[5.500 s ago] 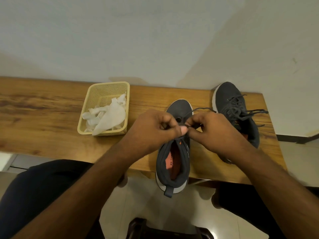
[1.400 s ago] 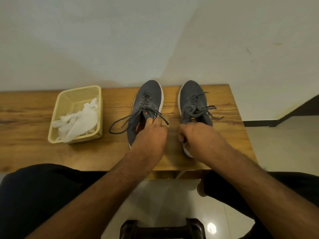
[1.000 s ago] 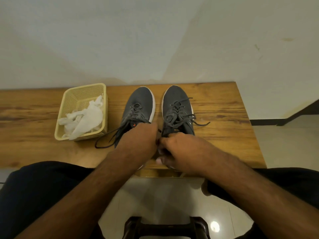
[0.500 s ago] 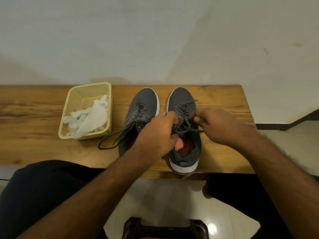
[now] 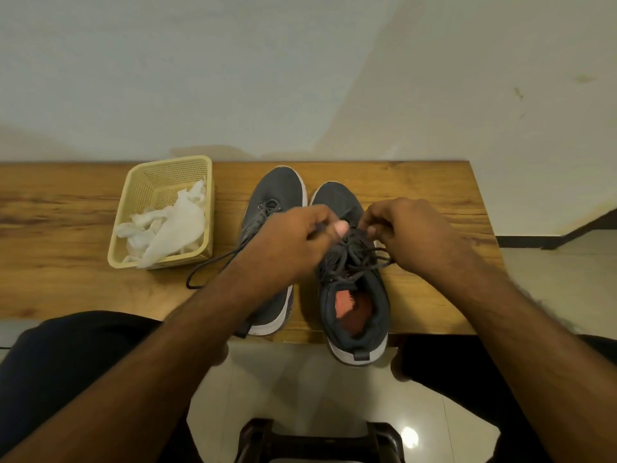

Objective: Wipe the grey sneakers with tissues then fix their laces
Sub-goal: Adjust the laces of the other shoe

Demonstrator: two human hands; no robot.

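Two grey sneakers stand side by side on the wooden bench (image 5: 427, 195), toes toward the wall. The left sneaker (image 5: 278, 192) has loose laces (image 5: 213, 265) trailing out to the left. The right sneaker (image 5: 359, 305) sits closer to me, its heel hanging over the bench's front edge, orange insole showing. My left hand (image 5: 293, 242) and my right hand (image 5: 410, 232) meet over its tongue, each pinching the dark laces (image 5: 354, 259) of this shoe.
A cream plastic basket (image 5: 167, 175) with crumpled white tissues (image 5: 170, 228) stands on the bench left of the shoes. The wall runs right behind the bench. A dark stool (image 5: 317, 439) is on the tiled floor between my knees.
The right sneaker has come toward me, its heel now past the bench edge. Both hands stay on its laces, drawn closer together over the tongue.
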